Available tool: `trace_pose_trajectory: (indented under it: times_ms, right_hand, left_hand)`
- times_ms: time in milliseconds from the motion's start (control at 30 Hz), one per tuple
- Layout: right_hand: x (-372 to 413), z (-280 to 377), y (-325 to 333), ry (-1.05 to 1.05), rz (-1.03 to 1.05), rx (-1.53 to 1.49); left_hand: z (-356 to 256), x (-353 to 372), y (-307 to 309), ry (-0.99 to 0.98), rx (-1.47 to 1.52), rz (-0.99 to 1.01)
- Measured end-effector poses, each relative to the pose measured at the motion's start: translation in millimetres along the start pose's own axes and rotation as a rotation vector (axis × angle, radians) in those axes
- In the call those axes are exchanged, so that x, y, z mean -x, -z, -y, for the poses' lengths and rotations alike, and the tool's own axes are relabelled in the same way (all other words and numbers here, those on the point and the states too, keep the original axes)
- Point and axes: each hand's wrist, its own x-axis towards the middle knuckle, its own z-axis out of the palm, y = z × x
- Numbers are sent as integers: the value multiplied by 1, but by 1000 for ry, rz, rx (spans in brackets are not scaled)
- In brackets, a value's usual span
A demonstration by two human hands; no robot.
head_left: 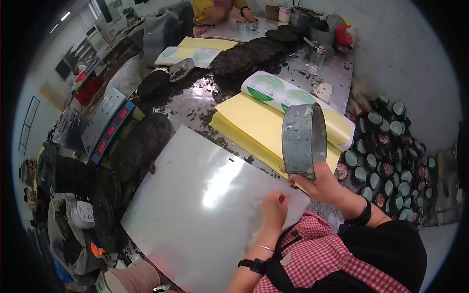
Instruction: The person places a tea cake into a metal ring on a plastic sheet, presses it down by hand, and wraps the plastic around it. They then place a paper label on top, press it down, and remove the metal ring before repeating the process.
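Note:
My right hand (320, 185) grips the lower edge of a round metal ring (298, 139), which stands on its side in the air with its opening turned to the right. The ring's wall is scuffed and specked. Close by on the left, my left hand (274, 210) is closed, fingers curled in a pinch; whether anything is in them I cannot make out. Beneath it lies a large shiny grey sheet (185, 195) with a bright reflection. Behind the ring is a stack of yellow paper (249, 129), with a curled white-and-green printed sheet (266, 88) on top.
Dark flat cakes (249, 56) and loose dark flakes cover parts of the metal table. A scale with red digits (112, 129) stands left. Round green-rimmed pieces (376, 178) are heaped right. A glass jar (317, 58) stands behind. Another person's hand (248, 17) works at the far end.

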Motion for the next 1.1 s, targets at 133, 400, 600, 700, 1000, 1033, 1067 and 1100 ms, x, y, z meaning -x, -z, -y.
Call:
trace_pose_trajectory:
  times_ms: [133,400,600,700,1000,1033,1067,1100]
  right_hand:
    - [-15,3,-13,28,25,97]
    - [-24,4,-28,66,74,320]
    - [16,-2,-164,658,977,593]
    - [-10,25,-226,534,1116,727]
    - [30,8,-146,74,1415,22]
    - [19,0,-136,191,1032,-36]
    - [11,-10,-129,307,644,-93]
    - [9,-30,-127,316,655,-96]
  left_hand:
    - [-7,0,-6,-209,-133,-166]
    - [43,21,41,130,458,-190]
    - [15,79,307,117,1290,-543]
    - [-79,55,302,149,908,-165]
    - [0,72,113,-170,234,-41]
    - [20,91,108,-224,22,-143]
    - [42,116,103,-276,-202,-247]
    - [38,144,120,-184,-298,-473]
